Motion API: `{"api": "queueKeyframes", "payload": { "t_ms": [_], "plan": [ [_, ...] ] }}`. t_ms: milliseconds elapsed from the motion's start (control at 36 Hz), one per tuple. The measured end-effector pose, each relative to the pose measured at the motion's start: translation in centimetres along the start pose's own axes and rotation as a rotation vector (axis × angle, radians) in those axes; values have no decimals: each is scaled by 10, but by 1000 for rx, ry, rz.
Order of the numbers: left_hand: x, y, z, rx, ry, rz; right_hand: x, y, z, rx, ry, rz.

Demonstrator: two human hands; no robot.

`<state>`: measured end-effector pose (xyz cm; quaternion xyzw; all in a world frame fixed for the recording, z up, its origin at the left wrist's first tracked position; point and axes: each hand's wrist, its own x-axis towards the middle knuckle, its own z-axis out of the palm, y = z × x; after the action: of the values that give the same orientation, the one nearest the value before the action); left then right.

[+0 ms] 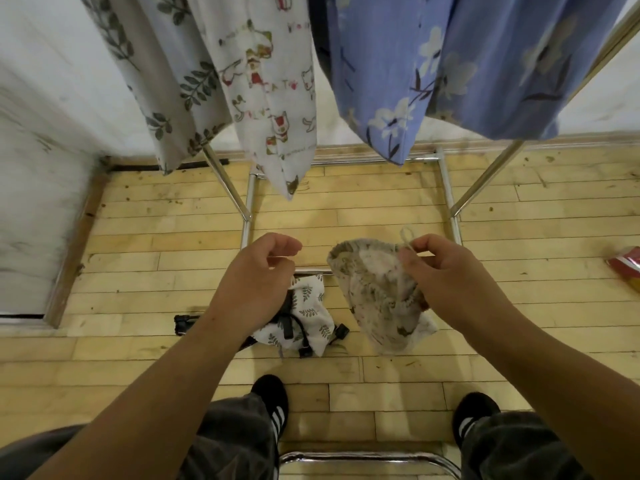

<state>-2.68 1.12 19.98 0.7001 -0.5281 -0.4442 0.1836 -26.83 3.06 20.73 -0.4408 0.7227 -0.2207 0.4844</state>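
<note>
I stand over a wooden floor with both arms out in front of me. My right hand (446, 275) holds up a small pale printed drawstring pouch (374, 285) and pinches its thin string loop (406, 233) between the fingertips. My left hand (263, 268) hovers a little to the left of the pouch, apart from it, its fingers curled; nothing shows plainly inside it. Below my hands a second pouch with a leaf print (311, 317) lies on the floor among black cables (291, 323).
A chrome drying rack (446, 188) stands ahead, hung with a leaf-print cloth (166, 81), a cat-print cloth (273, 98) and a blue floral cloth (450, 64). Another chrome bar (367, 457) runs between my shoes. A red packet (627, 265) lies far right. A white wall (34, 168) closes the left.
</note>
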Motion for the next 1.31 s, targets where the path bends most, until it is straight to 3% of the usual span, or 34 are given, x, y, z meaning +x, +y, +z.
{"api": "queueKeyframes", "payload": {
  "t_ms": [333,778,1083,1306],
  "plan": [
    [16,-33,-19,-71,12,-135,5,-11,30,-140,-106,-13],
    [106,-181,21,264,-160,-266,14,-5,51,-197,-197,-13],
    [140,-241,62,424,-335,-327,20,12,63,-155,-212,-58],
    [148,-289,83,681,-324,-323,28,25,60,-210,-187,-3]
  ]
}}
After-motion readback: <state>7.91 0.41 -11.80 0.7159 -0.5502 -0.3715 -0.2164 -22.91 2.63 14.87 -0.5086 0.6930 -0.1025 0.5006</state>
